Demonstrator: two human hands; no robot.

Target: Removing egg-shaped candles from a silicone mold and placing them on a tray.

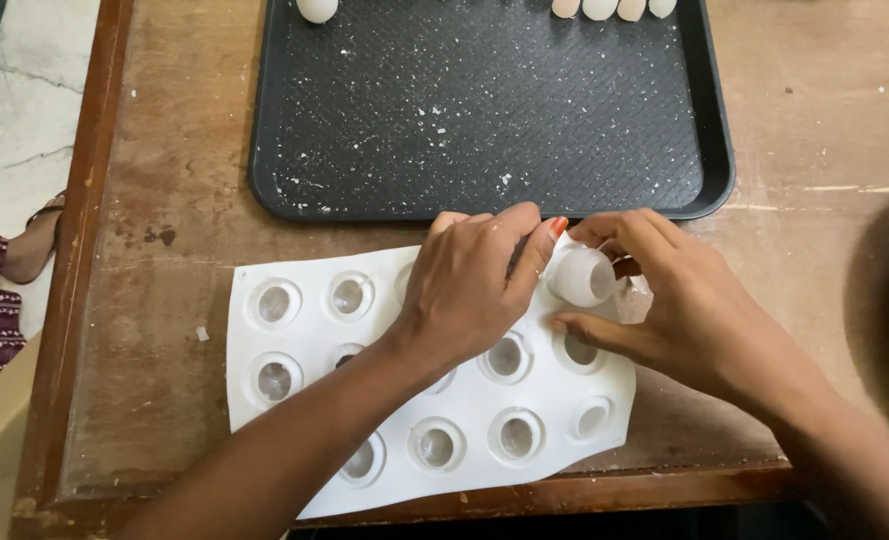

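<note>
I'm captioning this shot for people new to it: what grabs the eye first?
Both hands meet mid-frame over a white mould sheet of round cavities: the left hand and right hand pinch one pushed-up pale cup. Behind lies a crumb-speckled black tray with pale egg-like pieces on its far edge.

Home kitchen: baking tray [264, 150], silicone mould [264, 350]

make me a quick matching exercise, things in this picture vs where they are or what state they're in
Things:
1. black tray
2. white mould sheet
3. pushed-up mould cup
4. pale egg-shaped pieces

Places or states:
a. pinched between the left hand and right hand
b. along the tray's far edge
c. lying nearest the person, cavities empty
d. speckled with white crumbs

Pairs: 1-d, 2-c, 3-a, 4-b
</note>
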